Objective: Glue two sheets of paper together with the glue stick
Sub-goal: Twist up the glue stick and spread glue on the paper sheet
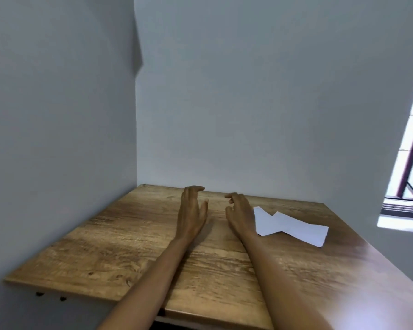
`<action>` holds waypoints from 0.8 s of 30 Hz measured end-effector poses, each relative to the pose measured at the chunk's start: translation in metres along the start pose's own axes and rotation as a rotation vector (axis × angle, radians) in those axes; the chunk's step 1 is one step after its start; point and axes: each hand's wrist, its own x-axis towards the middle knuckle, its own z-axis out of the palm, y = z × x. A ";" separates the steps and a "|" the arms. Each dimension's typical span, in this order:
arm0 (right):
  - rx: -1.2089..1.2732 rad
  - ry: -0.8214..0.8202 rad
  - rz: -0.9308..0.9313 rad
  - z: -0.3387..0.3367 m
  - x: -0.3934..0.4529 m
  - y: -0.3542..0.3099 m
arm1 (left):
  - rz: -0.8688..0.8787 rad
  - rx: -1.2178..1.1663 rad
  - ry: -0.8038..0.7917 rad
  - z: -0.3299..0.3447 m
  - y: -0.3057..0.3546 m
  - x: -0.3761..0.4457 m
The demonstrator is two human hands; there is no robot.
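Hands out over the wooden table [105, 246], both of them empty, and no gluing is under way that I can see. The left hand [191, 211] reaches forward palm down, fingers straight and loosely spread, thumb angled inward, gripping nothing. The right hand [240, 211] sits just beside it, a small gap between them, fingers lightly curled at the tips but not closed on anything. Both forearms run long and nearly parallel from the near edge toward the far wall.

Now the paper: two white sheets [293, 226] lie on the table to the right, overlapping at an angle, their near-left edge tucked right behind the right wrist. Whether they are already stuck together or merely lying crossed, I cannot tell. And the glue stick? Nowhere in view, not on the table, not in either hand.

So my read is that this sits at one end of the job, either setting up or finishing off. If setting up, the next move calls for finding that glue stick, then sliding the right hand sideways onto the sheets to separate and square them.
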 end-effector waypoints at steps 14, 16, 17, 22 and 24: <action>-0.271 -0.084 0.270 -0.052 -0.008 0.061 | -1.145 -0.678 -0.455 0.091 0.089 0.031; -0.273 -0.096 0.276 -0.051 -0.007 0.061 | -1.198 -0.677 -0.379 0.098 0.084 0.034; -0.270 -0.098 0.280 -0.050 -0.006 0.062 | -1.213 -0.690 -0.351 0.100 0.082 0.034; -0.259 -0.101 0.283 -0.047 -0.003 0.064 | -1.192 -0.650 -0.316 0.104 0.071 0.034; -0.254 -0.087 0.275 -0.048 -0.004 0.060 | -1.152 -0.584 -0.331 0.105 0.065 0.034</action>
